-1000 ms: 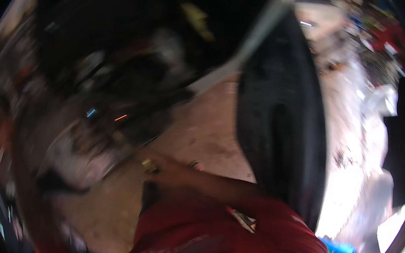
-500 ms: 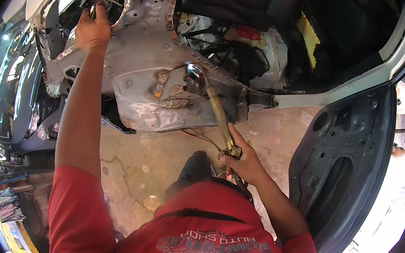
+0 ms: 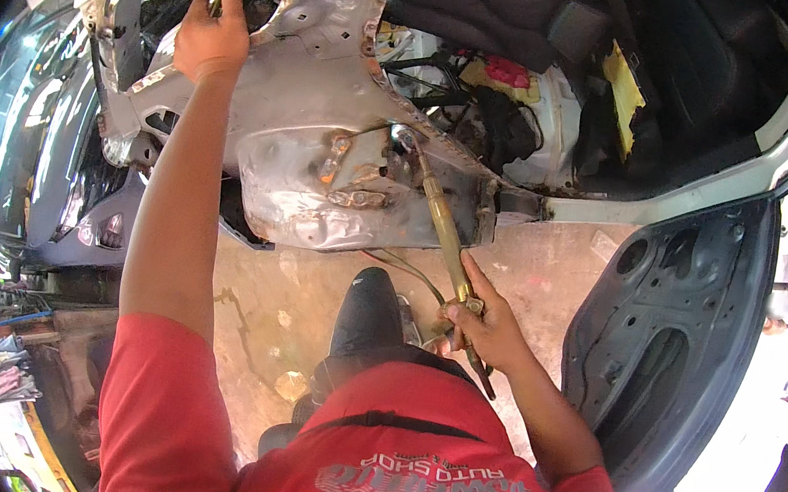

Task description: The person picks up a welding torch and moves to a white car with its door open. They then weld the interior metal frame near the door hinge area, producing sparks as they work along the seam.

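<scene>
There are no packages, signs or screens to be seen here. The one piece of printed matter is a white and grey emblem (image 3: 429, 491) on the back of the person's red shirt (image 3: 408, 461), low in the middle of the view: an arched band of lettering over a streaked oval shape.

View was a blurred swing a second ago, with only a dark door panel (image 3: 684, 347) and red shirt readable; now it's steady, looking down at the bare grey car body panel (image 3: 328, 141). Since half a second ago little differs: left hand (image 3: 212, 36) sits slightly lower on the upper frame edge, right hand (image 3: 487, 325) keeps its grip on the brass torch (image 3: 444, 232), tip at the panel's rusty patch, angle nearly unchanged
</scene>
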A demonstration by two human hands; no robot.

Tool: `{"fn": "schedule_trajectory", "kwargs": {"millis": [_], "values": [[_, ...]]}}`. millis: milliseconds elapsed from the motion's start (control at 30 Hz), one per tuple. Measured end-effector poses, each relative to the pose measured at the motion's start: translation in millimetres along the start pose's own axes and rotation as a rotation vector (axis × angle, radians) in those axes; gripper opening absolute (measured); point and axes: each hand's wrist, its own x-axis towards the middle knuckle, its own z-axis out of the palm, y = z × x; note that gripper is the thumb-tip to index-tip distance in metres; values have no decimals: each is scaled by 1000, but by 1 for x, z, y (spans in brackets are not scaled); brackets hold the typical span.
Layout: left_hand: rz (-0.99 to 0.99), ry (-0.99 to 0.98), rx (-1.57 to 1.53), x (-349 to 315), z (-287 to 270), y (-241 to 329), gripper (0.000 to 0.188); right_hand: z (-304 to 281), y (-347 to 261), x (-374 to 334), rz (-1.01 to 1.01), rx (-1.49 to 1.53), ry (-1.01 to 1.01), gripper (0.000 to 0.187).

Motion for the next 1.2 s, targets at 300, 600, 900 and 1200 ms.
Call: {"fn": "schedule_trajectory", "kwargs": {"millis": [300,600,900,1200], "values": [[26,59,-21,-1,0,-3,61,4,-5,1,-26,-21,9,89],[-2,-45,-5,0,-3,2,80,3,-8,-2,-30,-35,-5,86],[23,-54,20,4,1,-4,81,7,1,1,-35,-31,26,92],[2,-54,-19,1,-2,-3,81,10,-7,2,-21,-90,32,103]]}}
